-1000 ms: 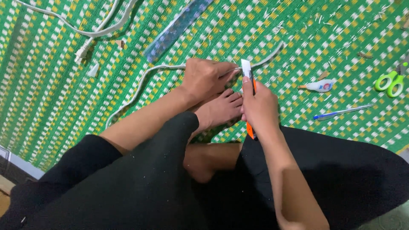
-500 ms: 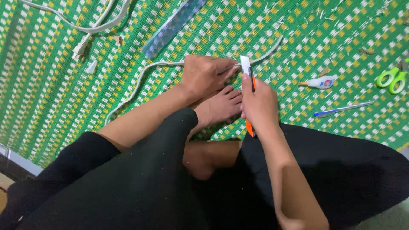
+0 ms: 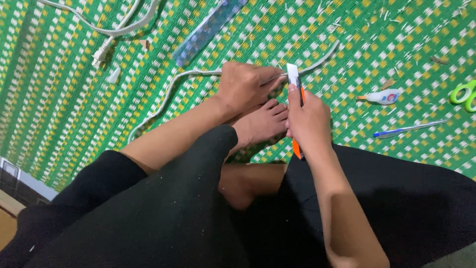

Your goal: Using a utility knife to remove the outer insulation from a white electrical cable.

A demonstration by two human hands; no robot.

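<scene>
The person sits on the green mat (image 3: pixel 74 74). The left hand (image 3: pixel 245 87) presses the white cable (image 3: pixel 163 97) down with closed fingers to keep it steady, near the foot (image 3: pixel 260 124). The right hand (image 3: pixel 307 121) grips the orange knife (image 3: pixel 296 82), blade against the cable.

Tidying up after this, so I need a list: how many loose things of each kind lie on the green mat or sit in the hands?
White cables: 2
Utility knife: 1
Clear ruler: 1
Glue bottle: 1
Blue pen: 1
Green scissors: 1
Total: 7
</scene>
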